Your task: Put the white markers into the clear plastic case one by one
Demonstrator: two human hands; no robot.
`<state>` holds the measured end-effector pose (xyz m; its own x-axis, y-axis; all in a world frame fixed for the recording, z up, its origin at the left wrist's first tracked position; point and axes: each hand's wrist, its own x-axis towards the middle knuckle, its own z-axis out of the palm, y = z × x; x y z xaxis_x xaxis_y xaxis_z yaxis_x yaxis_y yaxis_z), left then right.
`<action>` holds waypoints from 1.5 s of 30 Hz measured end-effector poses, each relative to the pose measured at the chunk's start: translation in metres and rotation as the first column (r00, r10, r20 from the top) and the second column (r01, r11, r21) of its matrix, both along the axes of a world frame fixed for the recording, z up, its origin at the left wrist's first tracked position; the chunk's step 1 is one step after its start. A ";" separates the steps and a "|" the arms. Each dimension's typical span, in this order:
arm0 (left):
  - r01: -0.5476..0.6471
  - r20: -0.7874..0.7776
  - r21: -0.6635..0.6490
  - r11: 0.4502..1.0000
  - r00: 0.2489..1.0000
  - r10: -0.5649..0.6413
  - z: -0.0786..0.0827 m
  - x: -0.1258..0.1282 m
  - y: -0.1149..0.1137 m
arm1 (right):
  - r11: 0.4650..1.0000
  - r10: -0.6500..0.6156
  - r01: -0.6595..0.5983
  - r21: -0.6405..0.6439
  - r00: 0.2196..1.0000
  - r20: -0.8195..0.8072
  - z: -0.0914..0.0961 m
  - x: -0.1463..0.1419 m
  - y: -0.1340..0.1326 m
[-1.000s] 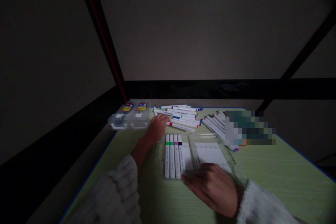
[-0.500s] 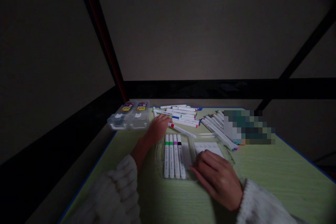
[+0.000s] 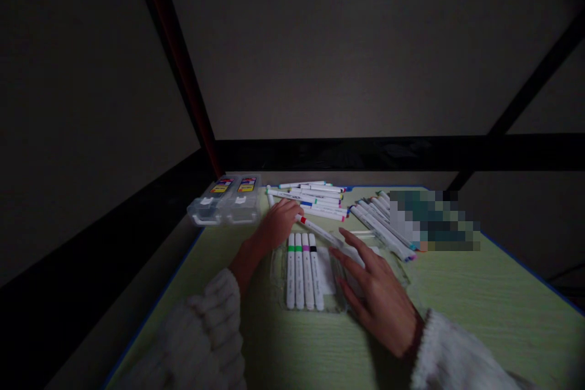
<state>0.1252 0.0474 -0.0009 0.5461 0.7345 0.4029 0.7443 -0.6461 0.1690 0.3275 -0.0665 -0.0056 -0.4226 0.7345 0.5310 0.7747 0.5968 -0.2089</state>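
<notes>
Red-banded marker [image 3: 320,231], pinched in the left hand [image 3: 278,220], is best held steady beside the spread, seemingly empty right hand [image 3: 378,294].

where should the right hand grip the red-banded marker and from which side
Probably by the plain white end of the red-banded marker, coming from the right: the left hand holds the red-banded end, and the slim barrel slants toward the open right hand.

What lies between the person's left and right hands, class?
In the head view, the red-banded marker, held by the left hand, slants toward the right hand; nearer the camera, four markers lie in the clear tray.
</notes>
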 end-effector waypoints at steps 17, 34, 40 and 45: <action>0.085 -0.017 -0.012 0.996 0.996 -0.085 0.004 0.004 -0.003 | 0.985 0.042 -0.040 -0.165 0.999 0.004 -0.004 -0.001 0.000; 0.181 -0.002 -0.057 0.982 0.983 -0.181 -0.001 0.004 0.001 | 0.983 0.121 -0.132 -0.129 0.988 -0.093 -0.002 -0.001 -0.001; 0.203 0.060 -0.097 0.974 0.978 -0.198 -0.004 0.003 0.001 | 0.978 0.151 -0.165 -0.131 0.982 -0.111 -0.003 0.000 0.001; 0.221 0.142 -0.122 0.968 0.969 -0.204 -0.003 0.004 0.002 | 0.975 0.156 -0.176 -0.132 0.976 -0.152 -0.003 0.000 0.000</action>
